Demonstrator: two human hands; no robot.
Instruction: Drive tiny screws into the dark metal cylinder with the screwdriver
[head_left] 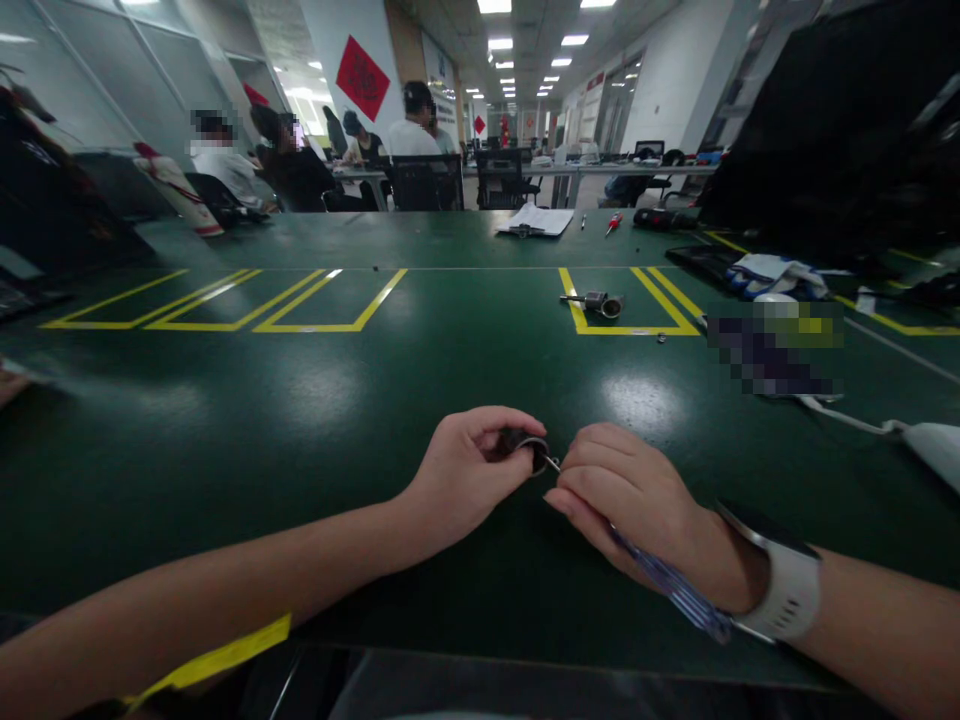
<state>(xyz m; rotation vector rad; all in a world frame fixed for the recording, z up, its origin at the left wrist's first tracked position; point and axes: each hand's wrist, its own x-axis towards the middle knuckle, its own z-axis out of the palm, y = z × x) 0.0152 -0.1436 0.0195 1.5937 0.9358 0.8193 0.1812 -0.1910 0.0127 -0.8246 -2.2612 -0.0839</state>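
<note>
My left hand (469,465) is closed around a small dark metal part with a round, ring-like open end (538,458), pinched between thumb and fingers. Facing it, my right hand (626,490) grips a screwdriver (679,592) whose clear bluish handle sticks out below the palm. The screwdriver's thin metal shaft points left, its tip at the part's open end; whether it sits inside is hidden. Both hands are just above the green tabletop (480,370), near its front edge. A similar metal part with a rod and ring end (600,303) lies inside a yellow taped box farther off.
A tiny metal piece (661,338) lies near the taped box. At the back are a clipboard with papers (536,220) and a red screwdriver (614,223). To the right are gloves (776,273), a white cable (847,415) and a large black screen (817,120). People sit beyond.
</note>
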